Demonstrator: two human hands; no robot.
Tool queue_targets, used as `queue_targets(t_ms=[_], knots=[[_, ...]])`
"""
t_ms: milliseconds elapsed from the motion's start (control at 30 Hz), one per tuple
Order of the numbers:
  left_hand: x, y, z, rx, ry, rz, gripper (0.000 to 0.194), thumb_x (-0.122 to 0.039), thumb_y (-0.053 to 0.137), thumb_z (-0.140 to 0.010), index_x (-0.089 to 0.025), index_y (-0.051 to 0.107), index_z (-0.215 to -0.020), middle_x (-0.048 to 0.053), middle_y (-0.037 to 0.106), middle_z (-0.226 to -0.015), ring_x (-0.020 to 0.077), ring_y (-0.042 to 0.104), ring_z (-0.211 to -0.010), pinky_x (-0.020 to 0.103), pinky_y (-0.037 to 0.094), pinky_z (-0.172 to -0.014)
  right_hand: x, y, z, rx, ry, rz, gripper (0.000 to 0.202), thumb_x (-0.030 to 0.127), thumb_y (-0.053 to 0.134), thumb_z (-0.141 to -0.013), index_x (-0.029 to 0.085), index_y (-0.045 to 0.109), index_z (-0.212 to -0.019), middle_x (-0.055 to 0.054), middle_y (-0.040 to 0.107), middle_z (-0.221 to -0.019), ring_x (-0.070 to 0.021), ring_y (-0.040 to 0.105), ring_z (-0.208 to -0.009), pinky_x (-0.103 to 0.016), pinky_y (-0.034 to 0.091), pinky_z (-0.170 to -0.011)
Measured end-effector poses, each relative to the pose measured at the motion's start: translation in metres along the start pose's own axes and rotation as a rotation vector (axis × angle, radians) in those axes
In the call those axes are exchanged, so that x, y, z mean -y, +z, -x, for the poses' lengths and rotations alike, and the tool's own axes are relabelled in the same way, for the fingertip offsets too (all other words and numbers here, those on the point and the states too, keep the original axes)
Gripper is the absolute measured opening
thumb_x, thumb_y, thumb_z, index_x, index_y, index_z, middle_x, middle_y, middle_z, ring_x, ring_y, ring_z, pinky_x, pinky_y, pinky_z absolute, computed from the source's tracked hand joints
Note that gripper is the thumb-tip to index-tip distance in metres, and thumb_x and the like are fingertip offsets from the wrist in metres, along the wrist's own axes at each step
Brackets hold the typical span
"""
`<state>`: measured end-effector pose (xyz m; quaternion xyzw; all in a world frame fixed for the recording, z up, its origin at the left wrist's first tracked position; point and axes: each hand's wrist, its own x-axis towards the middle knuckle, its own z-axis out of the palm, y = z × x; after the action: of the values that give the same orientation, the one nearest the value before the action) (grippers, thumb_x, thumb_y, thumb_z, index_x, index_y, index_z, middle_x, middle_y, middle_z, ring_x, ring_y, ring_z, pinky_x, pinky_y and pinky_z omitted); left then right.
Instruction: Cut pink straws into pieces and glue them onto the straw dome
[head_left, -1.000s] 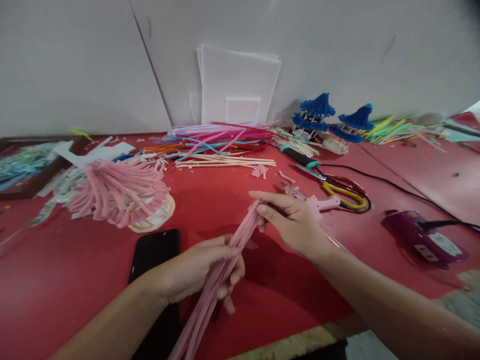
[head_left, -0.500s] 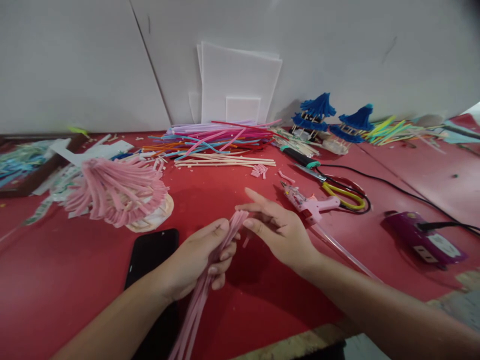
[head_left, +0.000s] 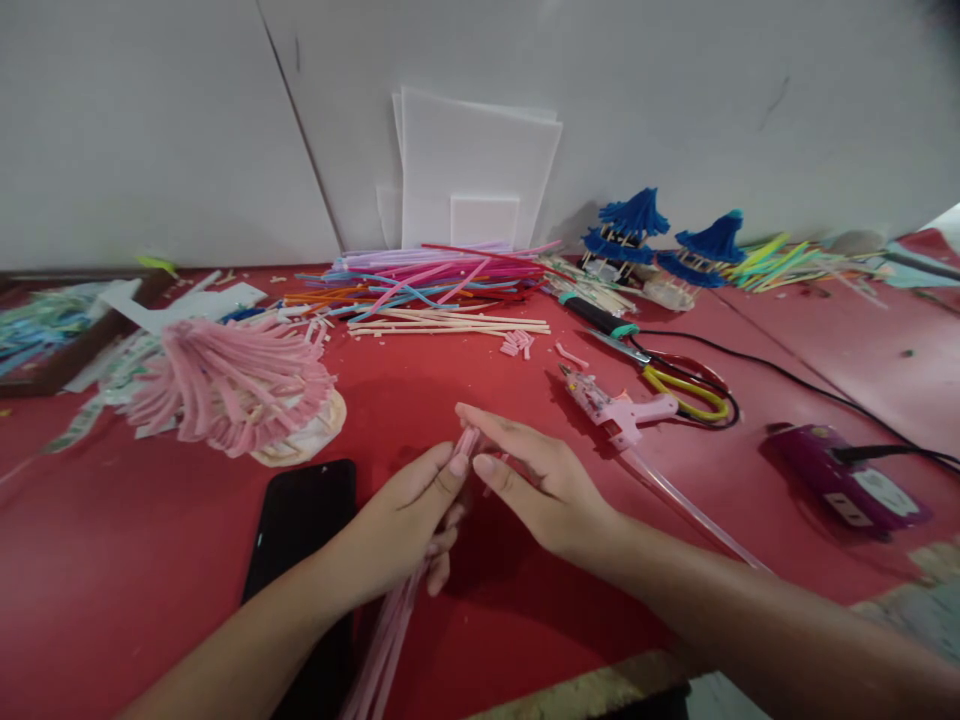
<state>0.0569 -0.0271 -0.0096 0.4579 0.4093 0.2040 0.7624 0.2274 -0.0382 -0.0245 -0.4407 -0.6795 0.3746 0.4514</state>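
Observation:
A bundle of long pink pipe cleaners (head_left: 386,635) runs through my left hand (head_left: 412,510), which is closed around it near the upper ends. The lower lengths hang toward the table's front edge. My right hand (head_left: 547,480) is at the upper tips, its index finger stretched over them and its thumb apart below. A short pink bit shows by the right fingers; what holds it is hidden. Under my left forearm lies a black phone (head_left: 304,520). Left of it stands a pink pipe-cleaner roof (head_left: 232,385) on a pale round base.
A pink glue gun (head_left: 626,412), yellow-handled scissors (head_left: 686,395) and a purple power box (head_left: 851,480) with cables lie right. Along the wall are coloured pipe cleaners (head_left: 442,270), wooden sticks (head_left: 450,325), blue-roofed models (head_left: 626,225) and white sheets (head_left: 480,150). Cut pink pieces (head_left: 516,343) lie mid-table.
My right hand has moved slightly left and closer to my left hand, its index finger now over the bundle's tips. Less of the upper ends shows above my left hand.

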Motion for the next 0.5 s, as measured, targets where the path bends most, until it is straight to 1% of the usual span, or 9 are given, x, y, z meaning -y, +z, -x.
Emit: queue_targets(t_ms=[67, 167, 233, 300, 367, 433, 500], knots=[[-0.001, 0.0, 0.0, -0.036, -0.012, 0.009, 0.056, -0.073, 0.059, -0.074, -0.022, 0.037, -0.083, -0.012, 0.035, -0.056, 0.0015, 0.024, -0.038, 0.012, 0.038, -0.03, 0.001, 0.001, 0.002, 0.074, -0.017, -0.007, 0.048, 0.032, 0.054, -0.093, 0.026, 0.049, -0.14, -0.008, 0.057, -0.139, -0.0197, 0.055, -0.128, -0.042, 0.044, -0.111], [-0.001, -0.001, 0.001, -0.083, -0.027, 0.017, 0.052, -0.07, 0.058, -0.077, -0.022, 0.038, -0.082, -0.012, 0.033, -0.055, 0.0015, 0.023, -0.039, 0.009, 0.033, -0.031, 0.002, 0.002, 0.004, 0.109, -0.026, -0.001, 0.05, 0.034, 0.052, -0.094, 0.024, 0.045, -0.142, -0.009, 0.054, -0.142, -0.0186, 0.053, -0.13, -0.04, 0.043, -0.112], [0.0, -0.002, 0.001, -0.088, -0.025, 0.025, 0.05, -0.068, 0.059, -0.079, -0.021, 0.041, -0.082, -0.011, 0.032, -0.054, 0.0019, 0.024, -0.04, 0.009, 0.031, -0.032, 0.003, 0.001, 0.004, 0.144, -0.039, 0.048, 0.053, 0.034, 0.051, -0.094, 0.023, 0.041, -0.145, -0.01, 0.05, -0.146, -0.0189, 0.049, -0.134, -0.041, 0.041, -0.113], [0.0, -0.003, 0.001, -0.084, -0.008, 0.042, 0.049, -0.066, 0.06, -0.079, -0.02, 0.044, -0.081, -0.011, 0.032, -0.052, 0.0023, 0.024, -0.04, 0.009, 0.028, -0.033, 0.004, 0.001, 0.003, 0.21, -0.073, 0.118, 0.058, 0.034, 0.052, -0.094, 0.023, 0.034, -0.148, -0.011, 0.046, -0.148, -0.02, 0.046, -0.136, -0.043, 0.041, -0.113], [-0.001, -0.004, 0.0, -0.089, 0.008, 0.06, 0.049, -0.065, 0.062, -0.078, -0.02, 0.045, -0.079, -0.01, 0.034, -0.053, 0.0023, 0.024, -0.04, 0.009, 0.027, -0.034, 0.008, -0.003, 0.0, 0.255, -0.122, 0.205, 0.062, 0.034, 0.052, -0.094, 0.023, 0.03, -0.15, -0.011, 0.046, -0.148, -0.0209, 0.047, -0.136, -0.044, 0.044, -0.111], [-0.002, -0.005, 0.0, -0.098, 0.018, 0.079, 0.048, -0.065, 0.06, -0.079, -0.02, 0.044, -0.078, -0.01, 0.035, -0.054, 0.0022, 0.024, -0.04, 0.01, 0.028, -0.034, 0.014, -0.014, -0.001, 0.209, -0.155, 0.342, 0.056, 0.031, 0.05, -0.094, 0.023, 0.034, -0.148, -0.011, 0.051, -0.144, -0.0212, 0.05, -0.133, -0.043, 0.046, -0.109], [-0.003, -0.006, -0.001, -0.103, 0.027, 0.098, 0.047, -0.064, 0.059, -0.081, -0.02, 0.044, -0.077, -0.009, 0.036, -0.055, 0.0024, 0.024, -0.04, 0.011, 0.027, -0.035, 0.016, -0.037, 0.0, 0.091, -0.155, 0.558, 0.046, 0.026, 0.047, -0.095, 0.023, 0.046, -0.141, -0.009, 0.058, -0.137, -0.0224, 0.054, -0.128, -0.044, 0.046, -0.108]])
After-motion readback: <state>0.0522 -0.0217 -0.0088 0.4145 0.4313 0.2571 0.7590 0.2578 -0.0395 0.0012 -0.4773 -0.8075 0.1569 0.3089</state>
